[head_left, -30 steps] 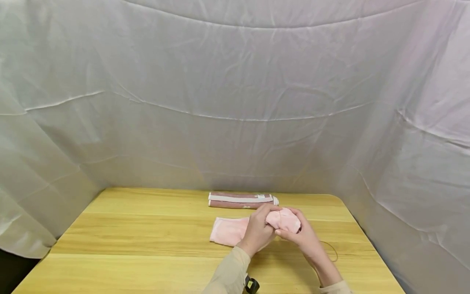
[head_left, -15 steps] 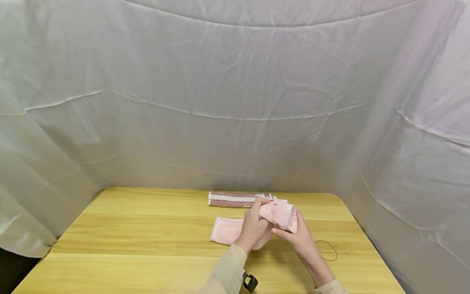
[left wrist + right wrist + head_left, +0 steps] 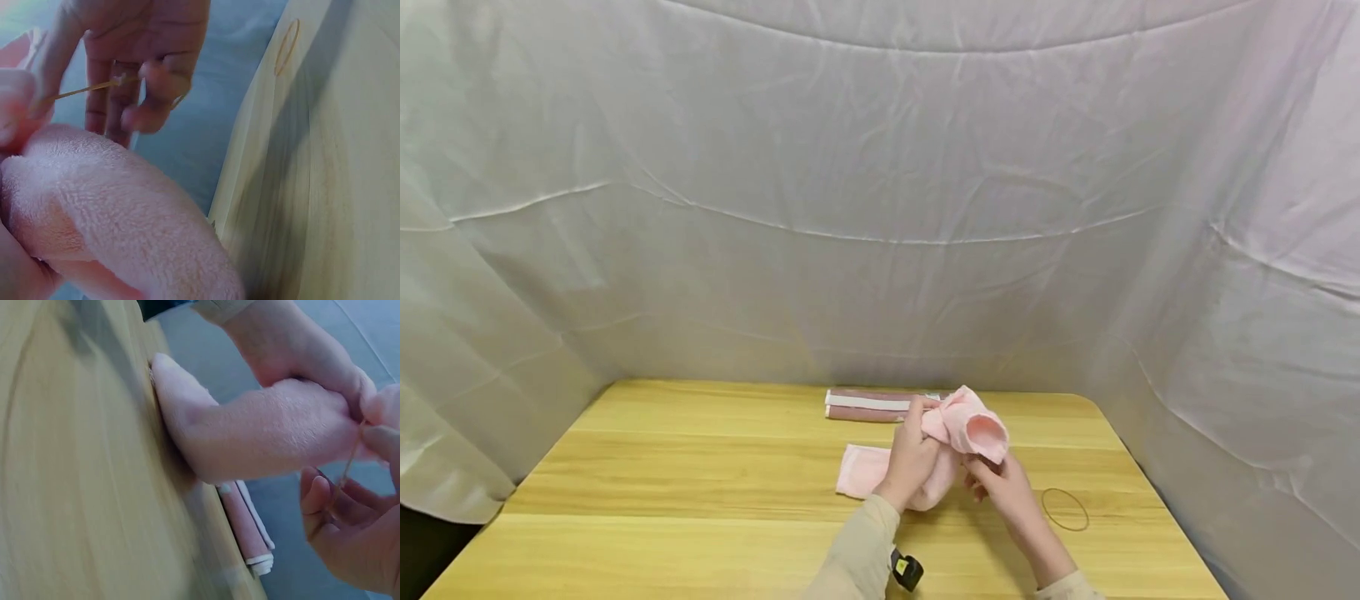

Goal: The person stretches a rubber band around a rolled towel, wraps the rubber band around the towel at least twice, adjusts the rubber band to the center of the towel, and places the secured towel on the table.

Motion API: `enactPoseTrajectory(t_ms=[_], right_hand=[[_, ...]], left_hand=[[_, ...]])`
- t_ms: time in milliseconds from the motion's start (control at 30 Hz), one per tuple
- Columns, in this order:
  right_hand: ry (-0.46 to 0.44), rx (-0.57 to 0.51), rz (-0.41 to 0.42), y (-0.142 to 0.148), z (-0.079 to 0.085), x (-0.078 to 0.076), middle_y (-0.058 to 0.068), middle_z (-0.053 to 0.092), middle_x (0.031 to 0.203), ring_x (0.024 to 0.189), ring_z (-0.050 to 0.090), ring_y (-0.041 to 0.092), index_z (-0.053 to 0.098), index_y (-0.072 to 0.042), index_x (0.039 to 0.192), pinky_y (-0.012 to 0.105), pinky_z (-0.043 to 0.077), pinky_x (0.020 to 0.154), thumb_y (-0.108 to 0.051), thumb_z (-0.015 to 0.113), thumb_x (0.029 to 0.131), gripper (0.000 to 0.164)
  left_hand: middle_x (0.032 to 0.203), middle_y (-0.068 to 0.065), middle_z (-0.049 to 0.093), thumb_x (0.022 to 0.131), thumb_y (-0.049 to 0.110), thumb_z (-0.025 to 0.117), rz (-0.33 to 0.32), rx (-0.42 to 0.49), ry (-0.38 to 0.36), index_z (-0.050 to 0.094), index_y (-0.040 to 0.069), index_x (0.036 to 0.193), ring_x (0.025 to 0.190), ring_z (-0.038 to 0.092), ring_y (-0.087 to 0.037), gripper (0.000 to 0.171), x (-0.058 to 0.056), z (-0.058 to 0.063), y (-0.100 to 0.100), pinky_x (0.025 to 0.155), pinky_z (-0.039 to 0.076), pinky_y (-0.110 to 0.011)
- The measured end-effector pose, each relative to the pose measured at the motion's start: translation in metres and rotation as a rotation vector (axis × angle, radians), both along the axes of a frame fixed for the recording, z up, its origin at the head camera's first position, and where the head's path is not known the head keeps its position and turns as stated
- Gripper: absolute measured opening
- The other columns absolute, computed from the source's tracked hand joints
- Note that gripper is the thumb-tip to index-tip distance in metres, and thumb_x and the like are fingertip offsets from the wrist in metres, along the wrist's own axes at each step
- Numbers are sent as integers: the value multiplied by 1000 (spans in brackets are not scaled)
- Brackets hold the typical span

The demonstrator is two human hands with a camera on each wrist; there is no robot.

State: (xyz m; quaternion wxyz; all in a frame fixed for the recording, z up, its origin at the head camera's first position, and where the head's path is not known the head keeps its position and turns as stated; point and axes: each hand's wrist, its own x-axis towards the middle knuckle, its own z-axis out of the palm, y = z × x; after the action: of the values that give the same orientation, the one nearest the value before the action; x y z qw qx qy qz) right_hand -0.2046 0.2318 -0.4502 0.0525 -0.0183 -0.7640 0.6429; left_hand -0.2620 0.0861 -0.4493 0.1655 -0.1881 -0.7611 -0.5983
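A fuzzy pink towel is bunched at its right part, with a round hollow end facing right. My left hand grips it at the gathered neck. Its other part trails down onto the table to the left. Below the hollow end is my right hand, fingers curled. In the left wrist view, a thin tan rubber band runs taut from the gathered towel to the right hand's fingers. The right wrist view shows this rubber band stretched between towel and fingers too.
Another rubber band lies loose on the wooden table, right of the right forearm. Behind the hands is a rolled mauve cloth with a white stripe. Grey curtains surround the table's back and sides.
The bunched towel end has turned and risen, and its hollow opening now faces right. My right hand has slid from the bundle's side to beneath it, drawing the rubber band out.
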Motion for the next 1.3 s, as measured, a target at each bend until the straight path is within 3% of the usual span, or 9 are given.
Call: enactPoseTrajectory(t_ms=[167, 300, 400, 633, 733, 867, 967, 1067, 1300], right_hand=[[-91, -10, 206, 15, -3, -3, -2, 67, 80, 56, 54, 5, 56, 10, 105, 17, 42, 50, -15, 59, 96, 26], [-162, -118, 412, 30, -7, -5, -4, 67, 77, 55, 52, 1, 60, -1, 99, 13, 40, 48, -14, 60, 95, 14], [-225, -261, 559, 37, -11, -7, -7, 66, 76, 57, 54, -2, 63, -9, 97, 11, 40, 48, -14, 54, 98, 11], [-322, -693, 938, 41, -24, -10, -3, 71, 91, 72, 66, -3, 60, -4, 116, 9, 52, 63, 1, 23, 103, 39], [-289, -785, 1082, 39, -32, -12, -2, 72, 96, 71, 65, -4, 59, -5, 120, 8, 50, 59, 5, 21, 102, 43], [-137, -924, 1242, 32, -45, -14, 0, 70, 107, 82, 66, 1, 60, -6, 122, 10, 52, 70, -4, 26, 105, 38], [-18, -1046, 1278, 25, -51, -13, -1, 67, 112, 94, 63, 6, 61, -7, 121, 11, 50, 81, -19, 27, 107, 39], [44, -1169, 1259, 19, -54, -11, 1, 65, 112, 94, 59, 8, 62, -6, 120, 11, 48, 81, -33, 23, 107, 49], [-41, -1634, 1133, 5, -52, -13, 10, 68, 116, 112, 63, 17, 64, -3, 119, 15, 46, 97, -50, 21, 101, 66]], left_hand=[[105, -12, 71, 79, -5, 53, 68, 83, -39, 54, 11, 113, 97, 65, -19, 38, -8, -2, -6, 82, 53, -30], [101, -13, 71, 81, -5, 52, 105, 102, -82, 53, 11, 113, 91, 63, -17, 36, -12, -4, -12, 81, 51, -28], [98, -14, 70, 82, -5, 52, 114, 96, -91, 52, 11, 113, 88, 62, -18, 35, -14, -6, -15, 79, 51, -29], [104, -15, 68, 82, -9, 51, 141, 134, -101, 52, 9, 112, 95, 63, -22, 35, -20, -12, -16, 81, 52, -32], [105, -15, 67, 80, -11, 50, 137, 145, -110, 52, 8, 112, 96, 62, -21, 38, -20, -14, -16, 81, 51, -30], [104, -14, 67, 79, -12, 49, 124, 178, -119, 52, 9, 111, 94, 62, -19, 38, -19, -14, -13, 80, 51, -28], [103, -13, 68, 79, -12, 48, 132, 209, -113, 52, 9, 111, 93, 62, -18, 39, -18, -16, -9, 80, 51, -28], [104, -12, 68, 79, -13, 47, 151, 237, -110, 52, 10, 112, 93, 62, -16, 40, -18, -17, -6, 82, 51, -27], [105, -13, 68, 80, -12, 46, 194, 314, -81, 52, 8, 112, 93, 62, -15, 38, -15, -15, -2, 82, 51, -25]])
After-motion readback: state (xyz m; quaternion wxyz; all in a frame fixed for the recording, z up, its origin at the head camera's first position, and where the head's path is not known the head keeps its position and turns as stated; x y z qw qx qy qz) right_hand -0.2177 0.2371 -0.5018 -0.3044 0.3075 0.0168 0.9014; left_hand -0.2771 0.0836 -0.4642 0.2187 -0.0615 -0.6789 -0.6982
